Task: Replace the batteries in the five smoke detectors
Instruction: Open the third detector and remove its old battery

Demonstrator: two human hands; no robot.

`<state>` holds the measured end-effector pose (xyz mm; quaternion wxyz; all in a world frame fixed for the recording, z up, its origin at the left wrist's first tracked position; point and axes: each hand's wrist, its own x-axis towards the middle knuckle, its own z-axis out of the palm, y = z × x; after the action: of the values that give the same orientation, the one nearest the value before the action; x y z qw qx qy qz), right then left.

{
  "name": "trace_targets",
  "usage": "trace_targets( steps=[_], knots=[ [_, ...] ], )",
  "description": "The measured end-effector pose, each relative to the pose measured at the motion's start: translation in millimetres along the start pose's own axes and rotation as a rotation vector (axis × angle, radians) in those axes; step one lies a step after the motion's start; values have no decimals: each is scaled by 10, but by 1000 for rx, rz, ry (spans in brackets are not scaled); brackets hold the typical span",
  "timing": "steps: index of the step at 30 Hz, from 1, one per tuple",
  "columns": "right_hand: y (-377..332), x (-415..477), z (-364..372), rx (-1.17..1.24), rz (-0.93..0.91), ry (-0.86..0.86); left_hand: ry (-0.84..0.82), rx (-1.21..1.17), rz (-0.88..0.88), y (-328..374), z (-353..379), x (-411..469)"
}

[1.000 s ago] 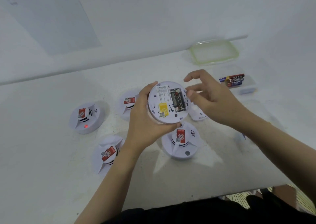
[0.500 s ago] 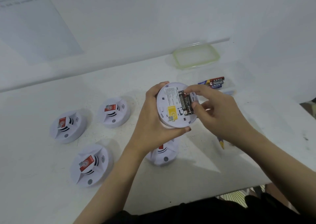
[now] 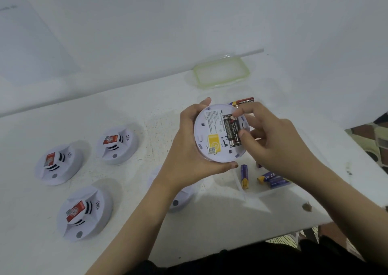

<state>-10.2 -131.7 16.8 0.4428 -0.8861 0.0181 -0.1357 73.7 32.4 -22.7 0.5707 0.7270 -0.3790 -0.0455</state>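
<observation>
My left hand (image 3: 189, 148) grips a white smoke detector (image 3: 212, 127) above the table, its back facing me with the battery bay uncovered. Dark batteries (image 3: 231, 130) sit in that bay. My right hand (image 3: 273, 140) pinches them, forefinger at the top end and thumb at the side. Three detectors lie face up on the left: one (image 3: 56, 164), another (image 3: 117, 145), a third (image 3: 84, 212). A fourth detector (image 3: 178, 199) is mostly hidden under my left forearm. Blue batteries (image 3: 244, 176) lie loose below the held detector, more of them (image 3: 273, 179) under my right wrist.
A clear lid with a green rim (image 3: 221, 72) lies at the back of the white table (image 3: 210, 222). Red and black batteries (image 3: 243, 101) peek out behind the held detector. The table's right edge drops to a tiled floor (image 3: 375, 142).
The view has shifted, so everything sits further left. My right thumb and forefinger have closed more tightly on the batteries in the bay. Loose blue batteries now show below the detector.
</observation>
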Motion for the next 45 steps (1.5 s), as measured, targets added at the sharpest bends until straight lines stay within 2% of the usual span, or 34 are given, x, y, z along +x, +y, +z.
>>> trace_targets(
  steps=[10, 17, 23, 27, 31, 37, 39, 41, 43, 45],
  knots=[
    [223, 13, -150, 12, 4, -32, -38, 78, -25, 5, 230, 56],
    [307, 39, -268, 23, 2, -82, -50, 220, 30, 29, 311, 108],
    [333, 29, -308, 104, 5, -110, -43, 232, 53, 28, 333, 123],
    [372, 19, -297, 137, -27, -57, -32, 216, 57, 32, 337, 133],
    [432, -53, -249, 87, -130, 79, -12, 221, 70, 45, 330, 170],
    [440, -140, -378, 140, -157, 217, -46, 241, 53, 31, 294, 192],
    [433, -179, -495, 125, -109, 172, -44, 208, 46, 15, 257, 191],
    [494, -221, -593, 7, -59, 41, -65, 172, 33, 19, 207, 186],
    [572, -266, -631, -175, -86, -67, -95, 171, 13, 40, 167, 192],
    [602, -300, -601, -254, -129, -88, -112, 194, -11, 50, 141, 197]
  ],
)
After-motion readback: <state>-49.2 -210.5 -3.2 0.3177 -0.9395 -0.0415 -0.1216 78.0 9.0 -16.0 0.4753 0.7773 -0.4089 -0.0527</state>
